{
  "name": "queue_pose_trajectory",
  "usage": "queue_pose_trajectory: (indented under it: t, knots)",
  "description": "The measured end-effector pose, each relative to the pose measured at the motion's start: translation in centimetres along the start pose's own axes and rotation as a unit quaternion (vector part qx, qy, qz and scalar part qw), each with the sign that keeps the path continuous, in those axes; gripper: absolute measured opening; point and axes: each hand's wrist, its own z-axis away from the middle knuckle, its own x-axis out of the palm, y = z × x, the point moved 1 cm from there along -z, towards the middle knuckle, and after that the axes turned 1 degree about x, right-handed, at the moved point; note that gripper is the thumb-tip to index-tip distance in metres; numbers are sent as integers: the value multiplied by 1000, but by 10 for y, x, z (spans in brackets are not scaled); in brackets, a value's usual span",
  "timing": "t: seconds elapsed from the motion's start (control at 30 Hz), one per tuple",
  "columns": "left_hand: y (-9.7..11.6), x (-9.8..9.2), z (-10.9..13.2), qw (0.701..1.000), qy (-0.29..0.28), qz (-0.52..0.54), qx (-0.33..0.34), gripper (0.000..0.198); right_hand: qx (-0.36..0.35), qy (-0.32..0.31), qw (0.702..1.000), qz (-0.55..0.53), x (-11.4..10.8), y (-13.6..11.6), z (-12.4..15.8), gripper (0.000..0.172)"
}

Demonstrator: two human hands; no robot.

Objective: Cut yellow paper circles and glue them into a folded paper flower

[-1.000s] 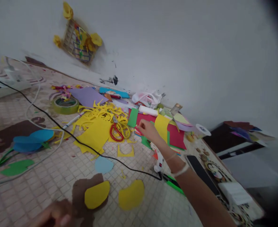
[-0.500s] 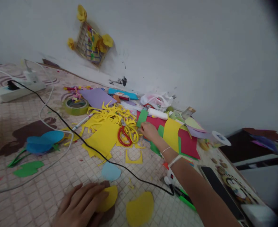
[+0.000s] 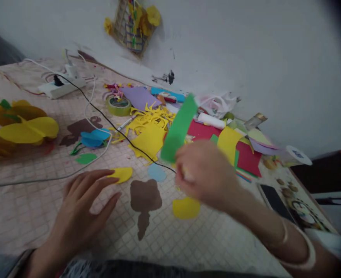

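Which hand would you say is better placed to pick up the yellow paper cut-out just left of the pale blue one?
The left, probably: the left hand lies open and empty, its fingers at the yellow paper cut-out, while the right hand is holding a green paper strip.

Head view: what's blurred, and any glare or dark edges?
Head view: the right hand and green strip are motion-blurred, while the left hand is fairly sharp. Same view: a dark vignette covers the right edge and top-right corner; lighting is flat and soft, with no strong glare.
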Motion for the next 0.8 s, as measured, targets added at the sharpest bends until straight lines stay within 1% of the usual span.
queue_pose_trajectory:
  t: [0.03, 0.07, 0.1, 0.13, 0.17, 0.2, 0.27, 0.33, 0.47, 0.57, 0.63, 0.7, 0.8]
  knots:
    - [11, -2, 7, 999, 12, 36, 8, 19, -41, -66, 997, -17, 10, -27, 11, 14]
    - [22, -3, 15, 998, 11, 63, 13, 19, -57, -131, 989, -33, 22, -49, 24, 13]
    - [33, -2, 23, 996, -4, 85, 20, 20, -67, -157, 984, -51, 34, -67, 37, 12]
    - [42, 1, 32, 994, -30, 103, 28, 22, -62, -174, 980, -69, 45, -81, 50, 10]
    - [49, 4, 40, 991, -60, 112, 31, 23, -45, -188, 978, -78, 56, -90, 62, 8]
    - [54, 8, 48, 989, -90, 116, 31, 24, -24, -188, 978, -86, 64, -97, 72, 7]
    - [59, 14, 59, 984, -135, 117, 22, 24, 24, -180, 978, -104, 74, -104, 87, 7]
    - [60, 17, 64, 981, -156, 118, 12, 21, 65, -161, 976, -130, 77, -107, 95, 9]
    - [60, 19, 59, 981, -148, 126, -9, 11, 119, -119, 968, -186, 79, -110, 100, 9]
    - [62, 20, 54, 983, -128, 126, -33, 7, 164, -91, 953, -236, 79, -110, 102, 7]
    - [63, 21, 52, 985, -120, 118, -46, 7, 198, -89, 937, -274, 78, -108, 103, 3]
    - [65, 22, 52, 986, -117, 109, -55, 7, 225, -96, 921, -304, 77, -106, 103, 6]
    - [66, 24, 53, 987, -112, 93, -74, 8, 257, -91, 907, -322, 77, -103, 102, 2]
